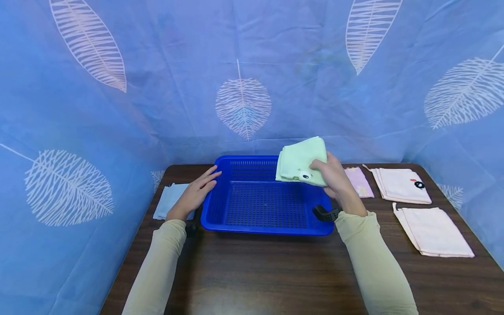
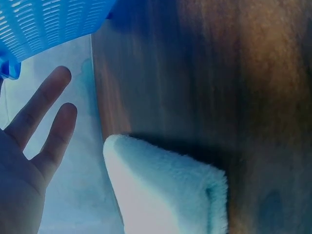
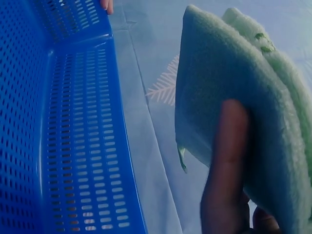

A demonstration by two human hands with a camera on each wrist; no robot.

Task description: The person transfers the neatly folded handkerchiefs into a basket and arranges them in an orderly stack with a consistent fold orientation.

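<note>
My right hand [image 1: 334, 177] pinches a folded light green towel [image 1: 301, 159] above the right part of a blue plastic basket [image 1: 267, 229]. The towel carries a cartoon eye near its lower edge. From the right wrist view, one finger lies along a face of the green towel [image 3: 214, 83]. My left hand [image 1: 195, 192] is at the basket's left rim with fingers extended, holding nothing. A folded light blue towel [image 1: 171, 199] lies on the table, partly hidden behind that hand. In the left wrist view the fingers are spread near the basket [image 2: 53, 24].
Right of the basket lie a folded purple towel [image 1: 360, 183], partly covered by my right arm, a white towel [image 1: 397, 186] with a dark round print, and a plain pale pink towel [image 1: 437, 232]. A blue leaf-patterned curtain [image 1: 189, 100] hangs behind the dark wooden table [image 1: 267, 275].
</note>
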